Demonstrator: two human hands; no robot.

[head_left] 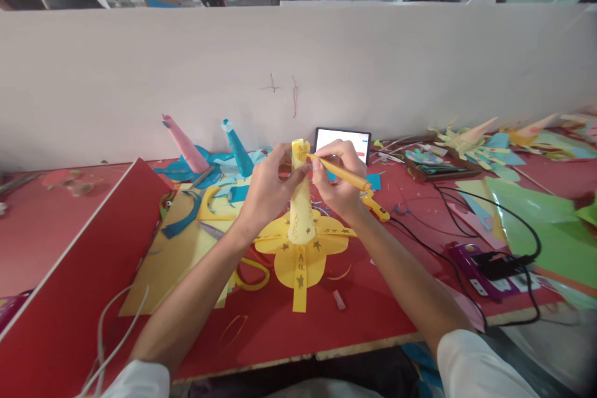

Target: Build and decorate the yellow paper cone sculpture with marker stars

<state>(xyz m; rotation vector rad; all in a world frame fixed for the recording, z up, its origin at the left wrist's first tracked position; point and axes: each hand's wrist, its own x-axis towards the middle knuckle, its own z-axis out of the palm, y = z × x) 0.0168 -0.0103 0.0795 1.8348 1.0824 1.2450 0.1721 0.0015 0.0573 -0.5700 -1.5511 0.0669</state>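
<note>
A yellow paper cone (302, 217) stands upright on a yellow paper flower base (284, 264) with strips, stars and drawn marks on it. My left hand (275, 177) is closed around the upper part of the cone from the left. In my right hand (342, 177) is an orange marker pen (347, 175), its tip touching or very near the cone's top, where dark marks show. Yellow-handled scissors (254, 275) lie left of the flower base, partly under my left forearm. Behind my right wrist lies a yellow glue gun (375, 207) with a black cable.
Pink (184, 143) and blue (237, 149) paper cones stand at the back left. A tablet (345, 140) leans on the white partition (186, 62). Yellow sheets (153, 273) and a red divider (84, 255) are on the left. To the right lie a purple power strip (476, 273), cables and green sheets (536, 224).
</note>
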